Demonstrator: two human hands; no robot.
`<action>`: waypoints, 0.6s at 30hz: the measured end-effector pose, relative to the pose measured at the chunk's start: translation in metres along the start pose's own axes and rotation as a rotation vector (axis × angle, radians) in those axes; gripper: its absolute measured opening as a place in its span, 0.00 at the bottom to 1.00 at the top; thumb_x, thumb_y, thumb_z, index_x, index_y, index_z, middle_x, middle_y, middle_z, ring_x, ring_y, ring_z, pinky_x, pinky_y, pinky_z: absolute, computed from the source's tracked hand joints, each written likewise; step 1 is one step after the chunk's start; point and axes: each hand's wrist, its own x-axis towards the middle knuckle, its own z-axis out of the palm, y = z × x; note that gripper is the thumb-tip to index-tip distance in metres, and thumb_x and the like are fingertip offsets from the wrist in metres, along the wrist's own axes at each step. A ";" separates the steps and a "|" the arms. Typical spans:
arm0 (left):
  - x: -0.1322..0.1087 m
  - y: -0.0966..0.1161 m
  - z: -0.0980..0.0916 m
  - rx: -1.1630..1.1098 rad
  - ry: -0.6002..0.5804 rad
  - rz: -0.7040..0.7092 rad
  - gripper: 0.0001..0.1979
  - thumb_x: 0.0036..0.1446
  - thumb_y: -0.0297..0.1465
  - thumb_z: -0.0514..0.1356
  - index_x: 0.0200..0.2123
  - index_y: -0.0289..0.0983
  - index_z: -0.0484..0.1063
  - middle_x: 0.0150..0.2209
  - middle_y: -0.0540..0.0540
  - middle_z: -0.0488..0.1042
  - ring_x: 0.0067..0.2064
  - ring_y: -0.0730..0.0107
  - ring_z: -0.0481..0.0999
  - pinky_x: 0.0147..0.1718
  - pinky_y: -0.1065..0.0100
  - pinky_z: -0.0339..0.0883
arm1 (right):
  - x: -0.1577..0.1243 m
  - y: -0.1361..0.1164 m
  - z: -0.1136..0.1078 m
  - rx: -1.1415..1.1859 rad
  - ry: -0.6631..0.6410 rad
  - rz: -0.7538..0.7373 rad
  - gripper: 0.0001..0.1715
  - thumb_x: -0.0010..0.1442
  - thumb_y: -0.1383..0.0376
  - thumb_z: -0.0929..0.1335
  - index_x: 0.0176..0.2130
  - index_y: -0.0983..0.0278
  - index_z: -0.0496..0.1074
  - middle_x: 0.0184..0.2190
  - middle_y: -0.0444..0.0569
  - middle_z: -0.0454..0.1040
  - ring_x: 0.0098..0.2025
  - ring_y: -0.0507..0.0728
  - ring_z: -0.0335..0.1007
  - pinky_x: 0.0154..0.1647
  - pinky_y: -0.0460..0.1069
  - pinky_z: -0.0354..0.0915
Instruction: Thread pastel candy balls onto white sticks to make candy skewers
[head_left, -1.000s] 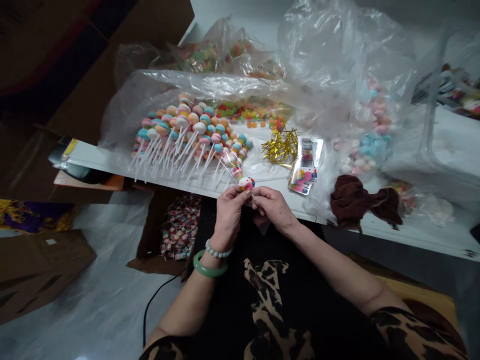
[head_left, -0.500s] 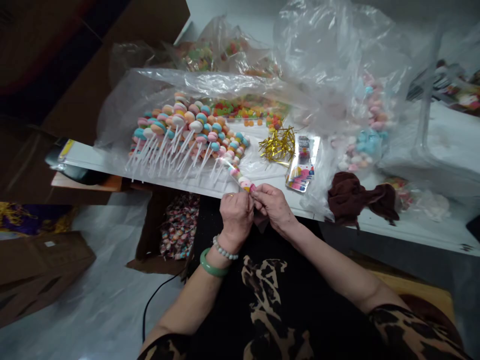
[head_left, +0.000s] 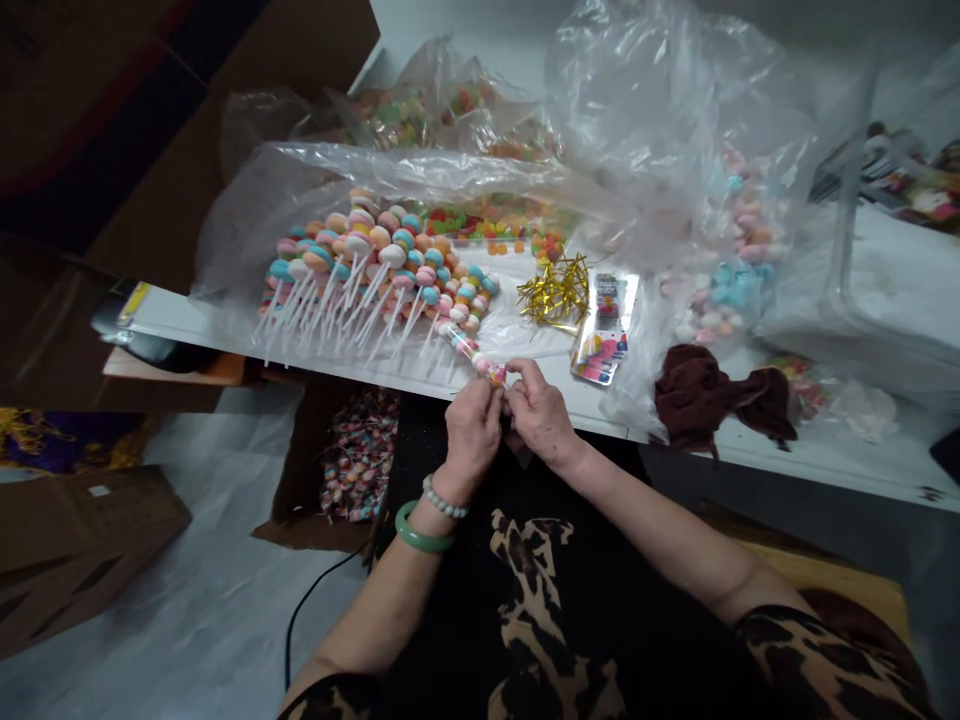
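Note:
At the table's front edge, my left hand [head_left: 474,422] and my right hand [head_left: 541,415] meet at the lower end of a wrapped candy stick [head_left: 465,346]. Its clear wrapper points up and to the left, with pastel pieces in a row inside. Closed fingers of my left hand pinch the gathered end. My right thumb and fingers close on that same end, with the index finger bent higher; the exact grip is partly hidden. Just beyond lies a pile of candy lollipops [head_left: 390,255] with white sticks towards me. Gold twist ties [head_left: 556,292] lie right of the pile, beside shiny printed packets [head_left: 604,325].
Clear plastic bags with gummies [head_left: 495,220] lie behind the pile. Another bag holds pastel candies [head_left: 739,285] at the right, near a brown cloth [head_left: 694,400]. Below the table's left part stands a cardboard box [head_left: 292,500] of wrapped candies. A large carton [head_left: 225,130] rises at upper left.
My right index finger has lifted and bent over the wrapper's end. The candy stick has shifted slightly left and up; my left hand has turned a little around the gathered end.

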 end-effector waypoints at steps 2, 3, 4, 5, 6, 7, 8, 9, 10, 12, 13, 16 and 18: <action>0.000 0.001 0.000 -0.021 -0.051 -0.024 0.09 0.50 0.25 0.66 0.20 0.39 0.74 0.22 0.51 0.65 0.29 0.70 0.62 0.34 0.72 0.58 | 0.000 0.002 -0.002 -0.151 0.043 -0.089 0.22 0.62 0.68 0.59 0.54 0.61 0.65 0.28 0.45 0.76 0.30 0.56 0.73 0.35 0.48 0.64; 0.000 0.002 0.000 -0.043 -0.071 -0.042 0.08 0.50 0.26 0.66 0.21 0.39 0.74 0.23 0.51 0.66 0.29 0.71 0.63 0.34 0.72 0.59 | 0.000 0.003 -0.002 -0.204 0.056 -0.148 0.21 0.62 0.68 0.59 0.54 0.61 0.66 0.33 0.48 0.78 0.35 0.57 0.74 0.38 0.48 0.65; 0.000 0.004 0.000 -0.072 -0.090 -0.067 0.07 0.51 0.27 0.66 0.22 0.38 0.75 0.23 0.51 0.67 0.29 0.71 0.64 0.34 0.72 0.59 | 0.000 0.004 -0.003 -0.251 0.072 -0.213 0.21 0.63 0.68 0.58 0.53 0.61 0.67 0.38 0.50 0.78 0.39 0.57 0.74 0.41 0.49 0.65; 0.000 0.006 0.001 -0.109 -0.111 -0.102 0.05 0.50 0.29 0.66 0.24 0.38 0.76 0.24 0.50 0.69 0.30 0.71 0.65 0.34 0.72 0.60 | 0.000 0.005 -0.003 -0.300 0.094 -0.278 0.20 0.64 0.69 0.57 0.52 0.62 0.69 0.41 0.52 0.78 0.42 0.57 0.74 0.43 0.49 0.66; 0.000 0.009 0.001 -0.156 -0.136 -0.148 0.04 0.50 0.31 0.67 0.27 0.37 0.76 0.26 0.50 0.71 0.30 0.72 0.66 0.33 0.72 0.61 | 0.000 0.007 -0.002 -0.354 0.118 -0.336 0.20 0.64 0.69 0.57 0.51 0.64 0.70 0.42 0.54 0.77 0.43 0.58 0.73 0.43 0.49 0.66; 0.001 0.012 0.002 -0.213 -0.169 -0.209 0.06 0.50 0.33 0.67 0.30 0.36 0.77 0.28 0.49 0.73 0.31 0.72 0.68 0.33 0.72 0.62 | -0.001 0.009 -0.001 -0.413 0.141 -0.383 0.21 0.65 0.69 0.57 0.51 0.66 0.70 0.39 0.55 0.77 0.41 0.58 0.73 0.42 0.50 0.66; 0.002 0.015 0.002 -0.283 -0.198 -0.280 0.09 0.50 0.35 0.67 0.32 0.36 0.77 0.30 0.48 0.74 0.32 0.72 0.70 0.33 0.71 0.63 | -0.003 0.010 0.000 -0.469 0.153 -0.418 0.21 0.65 0.68 0.56 0.52 0.67 0.71 0.36 0.56 0.77 0.38 0.59 0.73 0.40 0.51 0.66; 0.003 0.018 0.002 -0.360 -0.216 -0.355 0.12 0.50 0.37 0.67 0.34 0.35 0.77 0.32 0.47 0.75 0.32 0.72 0.71 0.32 0.71 0.64 | -0.005 0.012 0.001 -0.517 0.150 -0.444 0.21 0.66 0.68 0.57 0.52 0.69 0.71 0.33 0.56 0.76 0.36 0.59 0.72 0.38 0.51 0.65; 0.004 0.020 0.003 -0.436 -0.218 -0.424 0.14 0.50 0.39 0.67 0.35 0.35 0.76 0.32 0.46 0.76 0.32 0.72 0.72 0.32 0.71 0.64 | -0.007 0.013 0.002 -0.549 0.135 -0.469 0.21 0.66 0.68 0.57 0.52 0.69 0.71 0.30 0.55 0.75 0.33 0.58 0.71 0.37 0.51 0.65; 0.007 0.022 0.004 -0.569 -0.165 -0.520 0.14 0.47 0.38 0.69 0.31 0.33 0.75 0.30 0.46 0.76 0.31 0.73 0.73 0.33 0.71 0.66 | -0.013 0.013 0.003 -0.555 0.081 -0.509 0.21 0.67 0.68 0.57 0.51 0.68 0.72 0.27 0.54 0.74 0.31 0.57 0.70 0.35 0.51 0.63; 0.008 0.023 0.004 -0.617 -0.117 -0.538 0.14 0.44 0.36 0.71 0.29 0.33 0.74 0.29 0.47 0.76 0.30 0.74 0.73 0.34 0.71 0.66 | -0.016 0.012 0.003 -0.528 0.051 -0.521 0.20 0.67 0.68 0.57 0.49 0.67 0.73 0.27 0.53 0.74 0.30 0.57 0.69 0.34 0.51 0.63; 0.008 0.025 0.006 -0.665 -0.026 -0.507 0.12 0.41 0.32 0.72 0.27 0.33 0.74 0.27 0.48 0.75 0.29 0.76 0.73 0.33 0.73 0.67 | -0.019 0.002 -0.001 -0.334 0.056 -0.416 0.15 0.66 0.62 0.61 0.42 0.64 0.73 0.30 0.52 0.75 0.32 0.56 0.69 0.37 0.50 0.64; 0.006 0.027 0.008 -0.646 -0.026 -0.449 0.12 0.41 0.31 0.72 0.30 0.32 0.76 0.29 0.48 0.76 0.31 0.76 0.73 0.33 0.74 0.66 | -0.016 -0.006 -0.004 -0.106 0.111 -0.206 0.13 0.62 0.57 0.65 0.42 0.62 0.71 0.34 0.49 0.75 0.33 0.54 0.69 0.38 0.49 0.64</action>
